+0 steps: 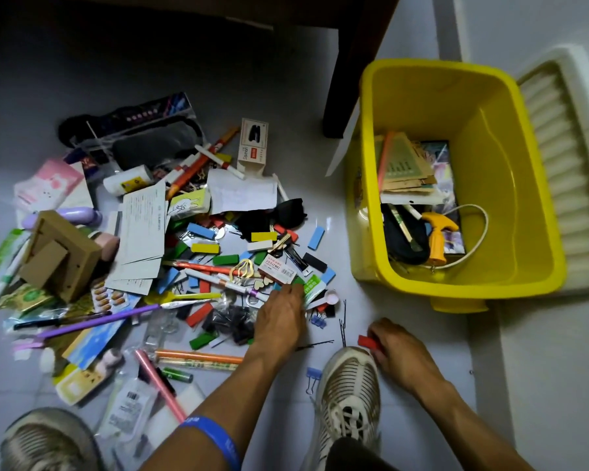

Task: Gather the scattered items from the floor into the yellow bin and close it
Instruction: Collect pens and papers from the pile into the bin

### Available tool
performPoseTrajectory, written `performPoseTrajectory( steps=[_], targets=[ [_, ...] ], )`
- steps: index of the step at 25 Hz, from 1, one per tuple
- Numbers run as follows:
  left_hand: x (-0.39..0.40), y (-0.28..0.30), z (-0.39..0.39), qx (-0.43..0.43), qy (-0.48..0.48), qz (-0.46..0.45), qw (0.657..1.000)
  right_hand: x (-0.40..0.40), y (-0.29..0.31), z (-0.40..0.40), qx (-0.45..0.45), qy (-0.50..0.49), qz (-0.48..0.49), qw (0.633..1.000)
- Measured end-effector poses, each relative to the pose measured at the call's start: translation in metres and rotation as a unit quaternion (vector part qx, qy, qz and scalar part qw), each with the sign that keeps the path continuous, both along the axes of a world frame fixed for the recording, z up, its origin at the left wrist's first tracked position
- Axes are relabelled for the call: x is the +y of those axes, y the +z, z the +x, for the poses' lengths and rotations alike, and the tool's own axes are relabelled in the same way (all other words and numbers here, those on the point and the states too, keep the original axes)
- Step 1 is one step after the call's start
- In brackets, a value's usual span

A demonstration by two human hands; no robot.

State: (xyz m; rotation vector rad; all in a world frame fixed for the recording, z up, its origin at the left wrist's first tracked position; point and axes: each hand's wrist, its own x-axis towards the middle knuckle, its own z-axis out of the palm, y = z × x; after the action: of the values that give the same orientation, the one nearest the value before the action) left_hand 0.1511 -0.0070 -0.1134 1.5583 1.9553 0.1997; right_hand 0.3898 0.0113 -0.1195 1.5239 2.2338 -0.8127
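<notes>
The yellow bin (pixel 524 171) stands open at the right, holding papers, a yellow-handled tool (pixel 437 232), a cable and a dark pouch. Its white ribbed lid (pixel 565 171) lies just behind it on the right. A heap of scattered items (pixel 170 239) covers the floor at the left: coloured blocks, pens, papers, boxes, clips. My left hand (pixel 281 319) reaches into the near edge of the heap, its fingertips on small items by a green packet (pixel 312 287). My right hand (pixel 393 348) pinches a red block (pixel 368 342) low over the floor beside my shoe.
My two shoes (pixel 349 399) stand on the white tile at the bottom. A dark wooden furniture leg (pixel 340 96) rises next to the bin's left side. Hairpins (pixel 343 321) and a blue binder clip (pixel 313 377) lie loose near my right shoe.
</notes>
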Motion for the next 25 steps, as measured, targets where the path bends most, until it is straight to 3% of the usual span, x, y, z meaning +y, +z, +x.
performPoseTrajectory(
  steps=[4, 8, 10, 14, 19, 22, 25],
  targets=[
    [-0.001, 0.006, -0.009, -0.010, 0.009, -0.002, 1.000, 0.014, 0.009, -0.031, 0.047, -0.126, 0.010, 0.991],
    [-0.009, 0.016, -0.024, -0.106, 0.171, -0.013, 0.979, 0.018, 0.023, -0.083, 0.183, -0.085, 0.098, 0.975],
    [-0.015, 0.021, -0.035, -0.144, 0.276, -0.031, 0.950, 0.022, 0.022, -0.106, 0.147, -0.032, 0.134, 0.980],
    [-0.027, 0.024, -0.065, -0.196, 0.403, -0.052, 0.893, 0.021, 0.003, -0.128, 0.017, 0.094, 0.046, 0.994],
    [-0.045, 0.022, -0.090, -0.187, 0.481, -0.019, 0.856, 0.018, -0.010, -0.139, 0.018, 0.106, 0.091, 0.990],
    [-0.054, 0.016, -0.098, -0.138, 0.419, -0.081, 0.894, 0.023, -0.011, -0.143, 0.023, 0.102, 0.106, 0.989],
    [-0.058, 0.010, -0.095, -0.005, 0.240, -0.136, 0.961, 0.020, -0.005, -0.148, 0.036, 0.095, 0.086, 0.991]
  ],
)
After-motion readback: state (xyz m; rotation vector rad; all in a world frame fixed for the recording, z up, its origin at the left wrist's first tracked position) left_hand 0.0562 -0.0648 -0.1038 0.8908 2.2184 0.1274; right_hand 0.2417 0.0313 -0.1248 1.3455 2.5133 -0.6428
